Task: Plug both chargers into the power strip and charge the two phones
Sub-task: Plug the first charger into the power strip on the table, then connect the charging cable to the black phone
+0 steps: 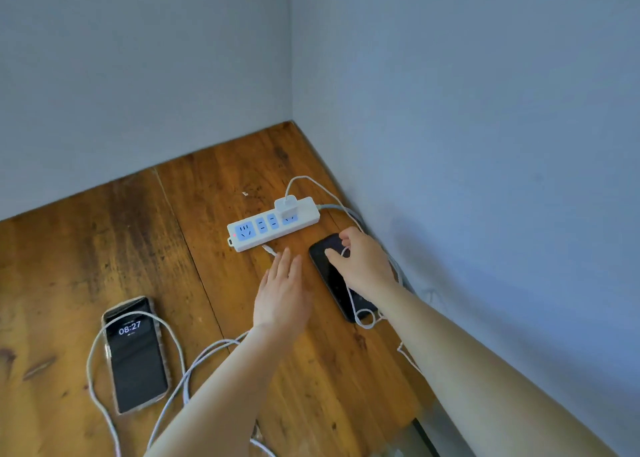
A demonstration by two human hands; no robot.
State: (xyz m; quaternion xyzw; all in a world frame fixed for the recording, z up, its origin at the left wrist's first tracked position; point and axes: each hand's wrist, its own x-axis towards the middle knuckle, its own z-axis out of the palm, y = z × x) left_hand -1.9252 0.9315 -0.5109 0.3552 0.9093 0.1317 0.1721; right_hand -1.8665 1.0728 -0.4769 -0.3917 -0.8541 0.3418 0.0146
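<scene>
A white power strip with blue sockets lies on the wooden table, one white charger plugged into its right end. A dark phone lies to the right of the strip; my right hand rests on its top end, with a white cable looping by the fingers. My left hand hovers flat, fingers apart, just below the strip, near a loose white cable tip. A second phone with a lit screen reading 08:27 lies at the lower left, ringed by a white cable.
Grey walls meet in a corner right behind the strip and run close along the table's right edge. The strip's grey cord leads off toward the right wall. Loose white cable trails under my left forearm.
</scene>
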